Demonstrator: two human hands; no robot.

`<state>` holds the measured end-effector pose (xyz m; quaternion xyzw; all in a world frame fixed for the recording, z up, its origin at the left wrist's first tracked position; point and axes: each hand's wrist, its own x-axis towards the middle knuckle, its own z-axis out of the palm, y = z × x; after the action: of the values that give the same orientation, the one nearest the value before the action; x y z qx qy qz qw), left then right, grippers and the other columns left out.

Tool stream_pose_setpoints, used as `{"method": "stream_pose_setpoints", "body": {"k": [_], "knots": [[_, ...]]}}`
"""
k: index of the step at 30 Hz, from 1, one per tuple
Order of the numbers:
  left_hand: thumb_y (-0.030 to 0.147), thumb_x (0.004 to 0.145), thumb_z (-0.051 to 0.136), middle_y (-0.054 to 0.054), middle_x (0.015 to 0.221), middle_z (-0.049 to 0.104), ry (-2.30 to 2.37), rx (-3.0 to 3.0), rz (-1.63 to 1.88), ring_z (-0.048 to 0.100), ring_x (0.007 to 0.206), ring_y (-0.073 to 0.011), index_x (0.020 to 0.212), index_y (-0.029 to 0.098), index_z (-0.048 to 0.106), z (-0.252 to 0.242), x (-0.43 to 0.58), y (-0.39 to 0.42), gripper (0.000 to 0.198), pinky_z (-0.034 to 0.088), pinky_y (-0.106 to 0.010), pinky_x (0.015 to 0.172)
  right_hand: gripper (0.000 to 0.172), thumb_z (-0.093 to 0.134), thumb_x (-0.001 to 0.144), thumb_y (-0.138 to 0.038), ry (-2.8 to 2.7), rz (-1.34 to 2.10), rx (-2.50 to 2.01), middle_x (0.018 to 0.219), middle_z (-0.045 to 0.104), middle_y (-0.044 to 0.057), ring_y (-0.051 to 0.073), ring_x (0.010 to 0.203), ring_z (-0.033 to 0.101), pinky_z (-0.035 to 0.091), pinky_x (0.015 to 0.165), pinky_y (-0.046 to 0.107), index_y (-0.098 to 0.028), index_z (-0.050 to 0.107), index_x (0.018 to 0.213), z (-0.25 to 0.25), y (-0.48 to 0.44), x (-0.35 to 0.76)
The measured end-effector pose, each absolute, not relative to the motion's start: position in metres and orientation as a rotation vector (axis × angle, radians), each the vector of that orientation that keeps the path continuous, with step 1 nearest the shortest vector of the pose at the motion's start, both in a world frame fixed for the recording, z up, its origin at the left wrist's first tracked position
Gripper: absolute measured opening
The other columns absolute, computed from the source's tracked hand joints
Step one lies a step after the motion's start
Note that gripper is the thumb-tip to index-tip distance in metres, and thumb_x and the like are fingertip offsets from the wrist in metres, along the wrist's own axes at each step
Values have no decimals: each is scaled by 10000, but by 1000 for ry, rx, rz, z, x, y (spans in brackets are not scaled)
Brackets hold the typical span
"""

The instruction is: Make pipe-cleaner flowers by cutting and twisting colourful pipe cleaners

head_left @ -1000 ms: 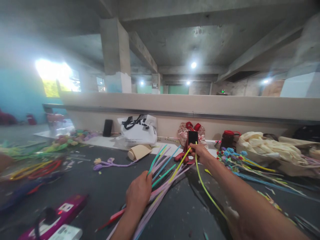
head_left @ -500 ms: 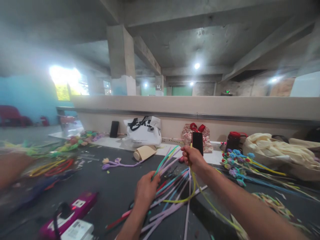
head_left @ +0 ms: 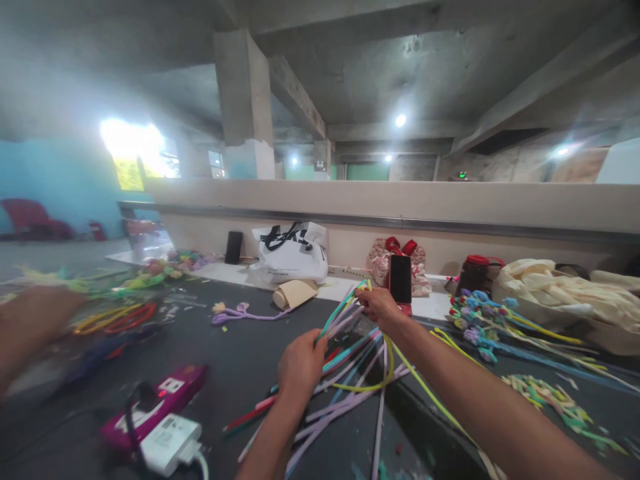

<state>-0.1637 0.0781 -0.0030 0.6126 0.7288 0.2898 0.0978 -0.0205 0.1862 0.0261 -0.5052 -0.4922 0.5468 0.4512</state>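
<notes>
My left hand is closed around a small bunch of pipe cleaners in green, yellow and lilac, which slants up to the right. At the upper ends of the bunch my right hand pinches with its fingertips, a yellow strand among them. Its fingers partly hide those ends. Beneath both hands lies a loose spread of pipe cleaners, mostly lilac with some blue, red and yellow. A lilac twisted stem with a pale tip rests on the dark table, left of the bunch.
A purple power strip with a white charger sits at front left. A co-worker's blurred arm reaches in from the left. Behind stand a white bag and a phone. Pipe-cleaner flowers lie to the right.
My right hand has brought a yellow strand in against the tops of the bunch held in my left hand. The view has shifted slightly, and the co-worker's arm shows further in.
</notes>
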Motion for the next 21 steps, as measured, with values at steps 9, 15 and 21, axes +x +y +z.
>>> {"method": "stream_pose_setpoints", "body": {"k": [9, 15, 21], "knots": [[367, 814, 308, -50, 814, 689, 2234, 1909, 685, 613, 761, -213, 758, 248, 600, -6, -161, 77, 320, 353, -263, 554, 264, 503, 840, -282, -1106, 1123, -1152, 1056, 555, 62, 178, 864, 570, 486, 718, 370, -149, 514, 1068, 55, 183, 21], [375, 806, 330, -72, 858, 690, 2214, 1982, 563, 614, 833, -244, 780, 246, 614, -6, -155, 76, 313, 403, -301, 623, 248, 498, 843, -278, -1022, 1015, -987, 1031, 561, 54, 166, 833, 575, 492, 693, 354, -151, 517, 1056, 93, 178, 58], [367, 795, 360, -88, 880, 688, 2158, 2007, 563, 610, 864, -258, 812, 226, 627, -5, -154, 73, 303, 426, -336, 687, 203, 484, 852, -277, -949, 966, -829, 910, 583, 28, 119, 694, 577, 496, 581, 277, -139, 534, 993, 130, 164, 86]]}}
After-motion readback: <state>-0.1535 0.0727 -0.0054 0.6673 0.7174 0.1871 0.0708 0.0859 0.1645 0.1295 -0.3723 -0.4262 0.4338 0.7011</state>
